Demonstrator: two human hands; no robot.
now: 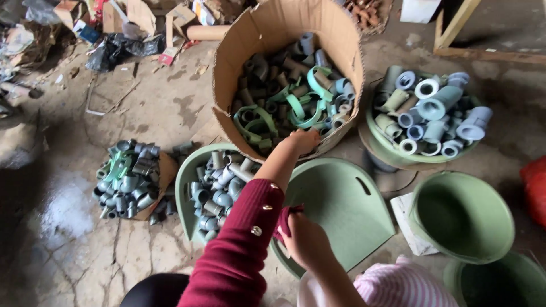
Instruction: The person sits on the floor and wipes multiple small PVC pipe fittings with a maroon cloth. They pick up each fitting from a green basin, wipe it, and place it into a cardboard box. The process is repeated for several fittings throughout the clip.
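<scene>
Left hand (pixel 303 140) on cardboard bin (pixel 227 57) rim w/ pipe fittings (pixel 273 79).

My left hand (pixel 302 140) sits at the near rim of the cardboard box (pixel 273 34); its tall walls block entry from the sides, leaving only the open top. Pipe fittings (pixel 284 94) and green straps (pixel 298 108) crowd the inside. The flat green lid (pixel 341 210) lies bare beside my right hand (pixel 304 241). The empty green bucket (pixel 463 219) stands open; the filled basin (pixel 424 111) offers no gap.
</scene>
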